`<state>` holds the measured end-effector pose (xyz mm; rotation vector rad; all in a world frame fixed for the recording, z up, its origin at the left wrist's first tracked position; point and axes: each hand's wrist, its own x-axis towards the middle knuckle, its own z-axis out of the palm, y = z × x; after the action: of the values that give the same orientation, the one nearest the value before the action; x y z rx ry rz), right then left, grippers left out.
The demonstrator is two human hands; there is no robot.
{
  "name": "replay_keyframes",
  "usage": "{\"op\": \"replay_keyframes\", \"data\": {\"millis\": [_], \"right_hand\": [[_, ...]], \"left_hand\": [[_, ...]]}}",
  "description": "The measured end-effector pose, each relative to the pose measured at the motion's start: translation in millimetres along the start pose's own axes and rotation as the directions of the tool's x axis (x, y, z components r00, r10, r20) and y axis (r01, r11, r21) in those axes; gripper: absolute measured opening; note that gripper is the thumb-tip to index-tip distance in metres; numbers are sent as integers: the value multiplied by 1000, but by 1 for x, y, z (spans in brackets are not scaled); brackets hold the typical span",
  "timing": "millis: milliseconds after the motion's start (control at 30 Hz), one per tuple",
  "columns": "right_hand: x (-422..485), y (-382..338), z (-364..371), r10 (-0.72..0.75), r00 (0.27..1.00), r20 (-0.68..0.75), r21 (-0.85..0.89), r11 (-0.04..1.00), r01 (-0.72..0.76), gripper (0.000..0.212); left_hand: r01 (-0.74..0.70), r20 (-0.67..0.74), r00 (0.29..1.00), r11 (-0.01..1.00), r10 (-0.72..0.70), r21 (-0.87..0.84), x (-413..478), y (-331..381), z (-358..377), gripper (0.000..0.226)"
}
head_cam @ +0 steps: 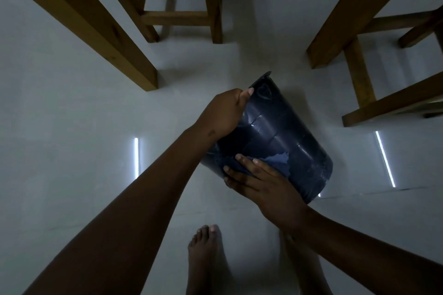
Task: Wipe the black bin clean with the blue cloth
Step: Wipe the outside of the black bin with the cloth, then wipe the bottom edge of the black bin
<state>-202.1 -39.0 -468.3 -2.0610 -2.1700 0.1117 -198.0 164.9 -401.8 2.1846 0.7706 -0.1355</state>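
Note:
The black bin (282, 134) is tipped over above the pale floor, its rim pointing away from me and its base toward me. My left hand (225, 112) grips the bin's left side near the rim, thumb on the outer wall. My right hand (259, 179) presses the blue cloth (275, 161) flat against the outer wall near the base, fingers spread over it. Part of the cloth sticks out beyond my fingers. The inside of the bin is hidden.
Wooden table legs (96, 31) stand at the left and right (354, 19). A wooden stool frame (177, 14) is at the back and another (374, 93) at the right. My bare foot (206, 254) is on the glossy floor below the bin.

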Motion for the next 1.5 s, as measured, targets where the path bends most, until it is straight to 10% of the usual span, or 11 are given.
{"op": "replay_keyframes", "data": {"millis": [300, 700, 1033, 1300, 1500], "right_hand": [[-2, 14, -24, 21, 1000, -14, 308, 951, -16, 53], [4, 45, -90, 479, 850, -219, 680, 700, -219, 41], [6, 31, -119, 586, 718, -375, 661, 713, -237, 44], [-4, 31, -114, 617, 728, -300, 641, 695, -325, 42], [-19, 32, -131, 633, 710, -309, 659, 681, -321, 45]], "left_hand": [[-45, -68, 997, 998, 41, -50, -14, -2, 0, 37], [-234, -91, 967, 970, 239, 59, -50, 13, -45, 15], [-390, 127, 918, 793, 377, 467, -102, -6, 16, 20], [-345, 283, 930, 819, 234, 458, -118, -12, 44, 27], [-334, 127, 943, 866, 309, 373, -108, 29, 16, 54]]}}
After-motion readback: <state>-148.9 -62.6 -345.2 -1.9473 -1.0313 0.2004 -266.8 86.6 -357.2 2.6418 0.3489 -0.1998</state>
